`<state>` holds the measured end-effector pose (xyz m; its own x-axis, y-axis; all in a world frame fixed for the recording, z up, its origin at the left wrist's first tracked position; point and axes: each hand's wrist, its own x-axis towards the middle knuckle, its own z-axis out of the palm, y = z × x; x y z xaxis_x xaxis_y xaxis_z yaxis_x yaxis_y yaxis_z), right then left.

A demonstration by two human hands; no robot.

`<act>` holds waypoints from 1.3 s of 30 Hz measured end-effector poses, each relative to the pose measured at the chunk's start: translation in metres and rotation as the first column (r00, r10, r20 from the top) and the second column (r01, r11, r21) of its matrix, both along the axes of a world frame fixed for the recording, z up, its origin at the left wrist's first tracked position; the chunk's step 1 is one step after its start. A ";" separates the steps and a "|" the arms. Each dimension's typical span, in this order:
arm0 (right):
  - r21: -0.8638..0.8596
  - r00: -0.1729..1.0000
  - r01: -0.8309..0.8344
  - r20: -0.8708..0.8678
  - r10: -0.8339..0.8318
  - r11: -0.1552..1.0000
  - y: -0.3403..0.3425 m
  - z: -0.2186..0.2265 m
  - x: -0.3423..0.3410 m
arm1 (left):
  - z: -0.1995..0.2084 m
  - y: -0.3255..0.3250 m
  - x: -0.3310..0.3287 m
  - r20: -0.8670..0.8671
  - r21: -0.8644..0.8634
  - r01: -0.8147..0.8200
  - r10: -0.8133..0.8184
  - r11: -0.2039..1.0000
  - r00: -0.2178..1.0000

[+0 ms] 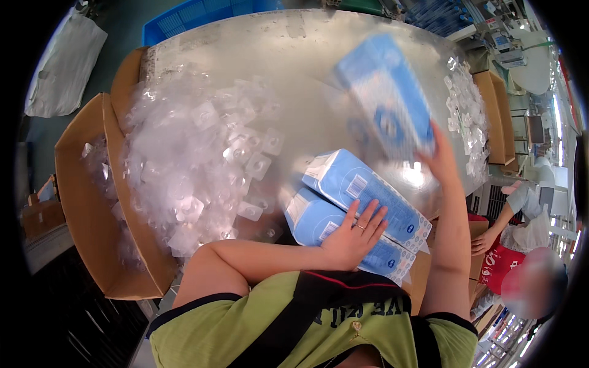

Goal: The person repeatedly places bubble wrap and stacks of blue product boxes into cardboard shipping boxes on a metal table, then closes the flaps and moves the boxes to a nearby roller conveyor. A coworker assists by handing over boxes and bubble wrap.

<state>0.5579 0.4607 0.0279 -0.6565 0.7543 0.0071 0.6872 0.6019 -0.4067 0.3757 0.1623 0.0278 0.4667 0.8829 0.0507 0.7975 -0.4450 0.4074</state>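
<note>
Two blue-and-white soft packs, much like tissue packs, lie side by side at the table's near edge: an upper pack point(374, 193) and a lower pack point(316, 224). Flat across them rests my left hand point(356, 236), fingers stretched out and a ring on one. My right hand point(438, 156) grips the near end of a third blue-and-white pack point(389, 101), tilted over the table farther out. Motion blurs that pack, and part of my grip is hidden behind it.
A big heap of clear square plastic pieces point(190, 153) covers the table's left side, beside an open cardboard box point(86, 214). More pieces point(466, 122) lie far right near another carton point(496, 116). A blue crate point(202, 18) stands beyond. Another person's hand point(485, 242) is at right.
</note>
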 end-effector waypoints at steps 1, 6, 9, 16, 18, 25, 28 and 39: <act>-0.193 0.986 0.088 0.158 -0.057 0.977 -0.030 0.021 0.020 | -0.004 0.001 0.003 -0.002 0.017 -0.014 0.014 1.000 1.000; -0.400 0.963 0.148 -0.148 -0.223 0.904 -0.097 0.041 0.106 | 0.010 0.003 -0.009 0.229 -0.008 0.013 -0.011 1.000 0.973; -0.778 0.315 0.117 -0.561 -0.766 0.618 -0.146 -0.005 0.133 | 0.010 0.029 -0.090 0.708 -0.088 -0.227 0.221 0.970 0.671; -0.751 -0.171 -0.485 -0.422 -0.890 0.449 -0.159 -0.049 0.101 | -0.159 0.079 -0.077 0.861 -0.508 -0.051 0.507 0.860 -0.040; -0.702 -0.201 -0.381 -0.572 -0.796 0.601 -0.178 -0.012 0.141 | -0.082 0.094 -0.037 0.787 -0.390 0.356 0.509 0.849 -0.349; -0.442 0.044 0.481 -0.850 -0.525 0.757 -0.412 0.171 0.310 | -0.066 0.053 0.200 0.989 -0.070 0.209 0.041 0.975 0.139; -0.374 0.051 0.698 -0.825 -0.563 0.610 -0.457 0.157 0.348 | -0.088 0.028 0.259 0.949 -0.311 0.548 0.280 0.776 0.143; 0.159 0.711 0.619 0.302 -0.635 0.769 -0.474 0.029 0.360 | -0.039 0.019 0.242 0.227 0.130 0.441 -0.459 0.888 0.859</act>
<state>0.9181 -0.0129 0.0567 -0.0022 0.9974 -0.0717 0.9968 -0.0036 -0.0797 0.6176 0.1817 -0.0116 0.7765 0.5694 0.2699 0.3821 -0.7661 0.5167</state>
